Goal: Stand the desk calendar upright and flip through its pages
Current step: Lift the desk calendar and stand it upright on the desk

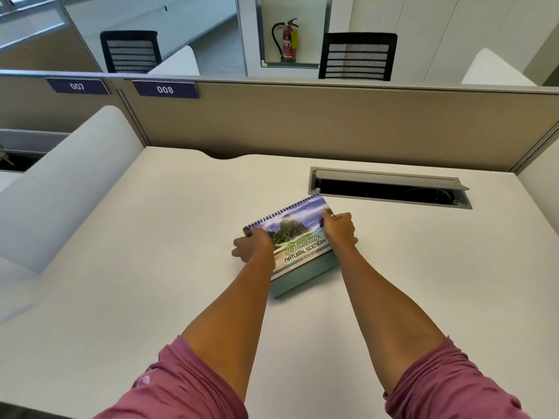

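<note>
desk calendar [298, 241]: we find it on the white desk [151, 267], held between the two hands, its cover tilted toward us and rotated so the spiral edge runs up to the right. the cover shows a rocky island scene and the words "amazing natural scenery".
spiral binding [281, 213]: we note it along the far edge of the calendar, beyond both hands.
teal base [305, 275]: we see it showing under the near edge of the cover, between the two forearms.
left hand [252, 244]: we record it clasped on the calendar's left edge near the spiral corner, thumb on the cover, fingers curled around the side; the fingertips underneath are hidden.
right hand [340, 228]: we record it gripping the calendar's right edge, fingers closed over the cover's far right corner.
sleeves [181, 385]: pink, pushed up above both elbows; forearms bare.
cable slot [390, 187]: we note a grey hatch with its flap raised, just beyond the right hand, close to the calendar's far corner; whether they touch we cannot tell.
partition [302, 122]: beige panel well beyond both hands, with number tags "007" and "008" far off to the left hand's side.
fire extinguisher [287, 40]: red, in a wall recess past the partition.
</note>
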